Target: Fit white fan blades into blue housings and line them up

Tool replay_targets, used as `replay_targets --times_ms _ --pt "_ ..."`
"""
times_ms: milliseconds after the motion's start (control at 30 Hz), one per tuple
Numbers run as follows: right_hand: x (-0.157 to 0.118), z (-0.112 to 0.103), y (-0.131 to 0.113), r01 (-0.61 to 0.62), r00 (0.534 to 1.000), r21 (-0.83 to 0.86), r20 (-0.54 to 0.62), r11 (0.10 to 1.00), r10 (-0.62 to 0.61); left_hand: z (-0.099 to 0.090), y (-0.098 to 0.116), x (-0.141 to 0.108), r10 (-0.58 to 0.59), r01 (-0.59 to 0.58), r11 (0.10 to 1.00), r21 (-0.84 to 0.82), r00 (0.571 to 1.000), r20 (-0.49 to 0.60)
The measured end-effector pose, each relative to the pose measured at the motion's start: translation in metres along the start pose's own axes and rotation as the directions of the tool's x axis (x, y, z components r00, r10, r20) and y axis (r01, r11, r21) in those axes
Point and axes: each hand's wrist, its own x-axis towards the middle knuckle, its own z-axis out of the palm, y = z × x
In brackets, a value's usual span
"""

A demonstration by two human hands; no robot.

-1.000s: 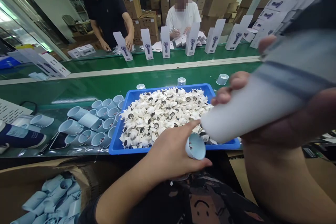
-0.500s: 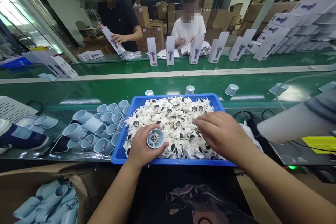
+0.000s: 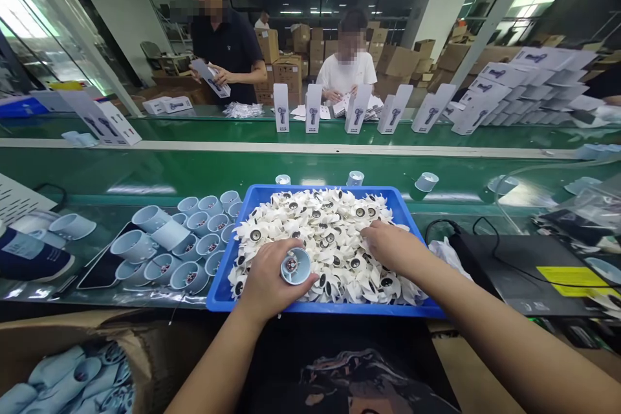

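Clock from mid-tray. In left grip [image 3: 269,279]: light-blue cup [image 3: 297,265], at 8 o'clock, just above white bladed parts [image 3: 330,239] in blue tray [image 3: 315,308]. Thumb on one side, fingers round the other. Right grip [image 3: 395,249] at 3 o'clock, fingertips down among white parts; can't tell if pinching one.

Handling, by eye: probably light, stiff thin plastic, a bit slippery on smooth outer wall. Best held round outside, below rim, clear of the insides, likely the fragile bit. White parts likely feather-light, with snag-prone blade tips; better taken by the hub.

Looks: pale blue, round, open mouth towards camera, small reddish-and-metallic piece deep inside. White parts with curved pointed blades, dark round hubs, heaped every which way. More light-blue cups [image 3: 169,235] on desk [image 3: 109,208] at 9 o'clock, some upright, some tipped.
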Motion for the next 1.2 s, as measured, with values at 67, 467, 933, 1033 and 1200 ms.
replay_targets --times_ms 67,467,933,1033,1200 --pt "-0.005 0.001 -0.001 0.019 0.999 0.108 -0.052 0.994 -0.013 0.001 -0.001 -0.004 -0.052 0.046 0.995 -0.092 0.997 -0.063" --pt "-0.060 0.005 -0.057 0.531 0.832 0.694 -0.321 0.486 -0.452 -0.020 0.047 -0.015 -0.031 0.040 0.998 -0.058 0.988 0.149" --pt "-0.051 -0.004 -0.088 0.688 0.718 0.405 -0.501 0.602 -0.482 -0.013 0.050 -0.019 0.181 -0.177 0.971 0.159 0.983 -0.012" --pt "-0.053 -0.005 -0.090 0.707 0.699 0.419 -0.536 0.569 -0.474 -0.020 0.055 -0.018 0.229 -0.217 0.957 0.192 0.973 -0.040" --pt "-0.045 0.000 -0.100 0.706 0.700 0.446 -0.553 0.550 -0.451 -0.019 0.060 -0.015 0.174 -0.149 0.962 0.230 0.981 -0.090"
